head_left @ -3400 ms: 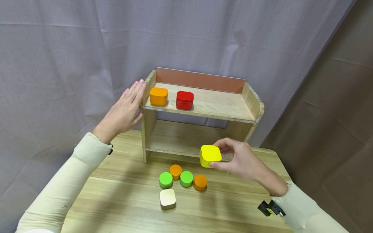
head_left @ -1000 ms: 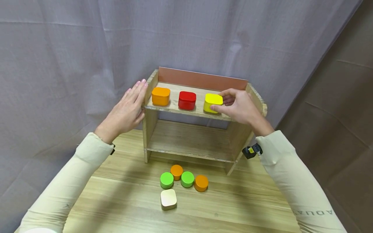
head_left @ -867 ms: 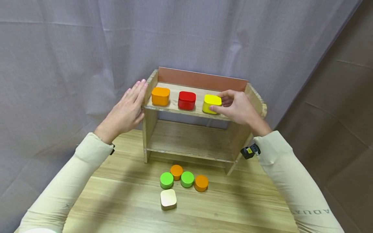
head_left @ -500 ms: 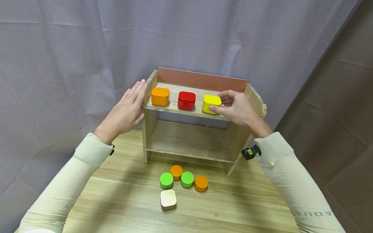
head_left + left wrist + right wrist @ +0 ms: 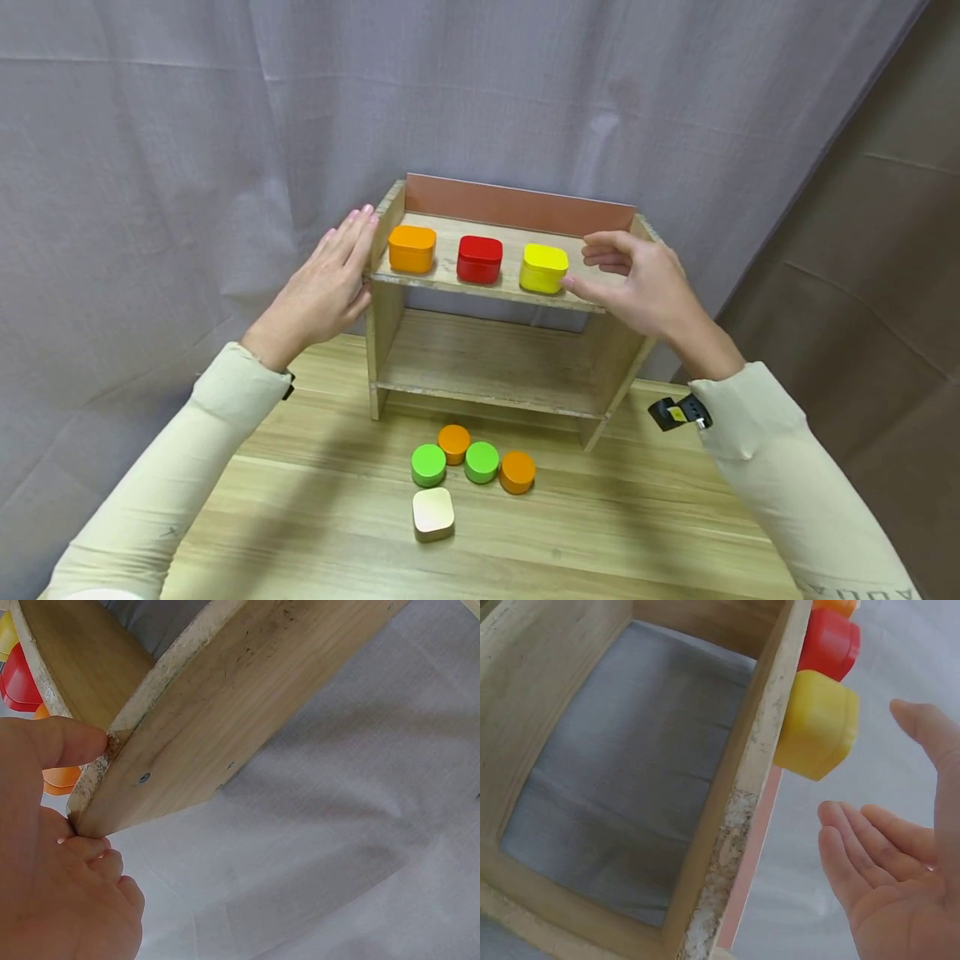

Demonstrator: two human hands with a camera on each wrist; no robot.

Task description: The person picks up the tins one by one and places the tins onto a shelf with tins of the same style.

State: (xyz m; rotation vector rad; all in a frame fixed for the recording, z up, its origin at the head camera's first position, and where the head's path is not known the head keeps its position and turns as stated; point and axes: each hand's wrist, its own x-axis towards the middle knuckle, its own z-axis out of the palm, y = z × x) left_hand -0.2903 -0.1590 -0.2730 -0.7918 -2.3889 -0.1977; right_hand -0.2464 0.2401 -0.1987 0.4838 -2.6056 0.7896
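Nearest, at the lower middle of the frame, 1 pale gold rounded-square block (image 5: 433,512) sits on the wooden table (image 5: 600,517). Just beyond it cluster 4 short cylinders: 2 green cylinders (image 5: 429,465) and 2 orange cylinders (image 5: 517,472).

Past these stands 1 wooden shelf unit (image 5: 480,358). The yellow lidded box (image 5: 543,271) rests on its top shelf (image 5: 447,250), directly left of the right hand (image 5: 637,279) in the frame; its right side faces the thumb and fingertips. That hand holds nothing, fingers loosely bent, and the right wrist view shows it apart from the box. The box's top is nearly square, so no long axis stands out.

The left hand (image 5: 322,292), left of centre, is much farther from it, with the red lidded box (image 5: 480,260) and orange lidded box (image 5: 412,250) between: 3 boxes in 1 row. Its extended fingers rest against the side panel (image 5: 180,750), grasping no box.

Farthest back, 1 reddish-brown strip (image 5: 517,204) and a grey curtain (image 5: 480,83) fill the upper frame.
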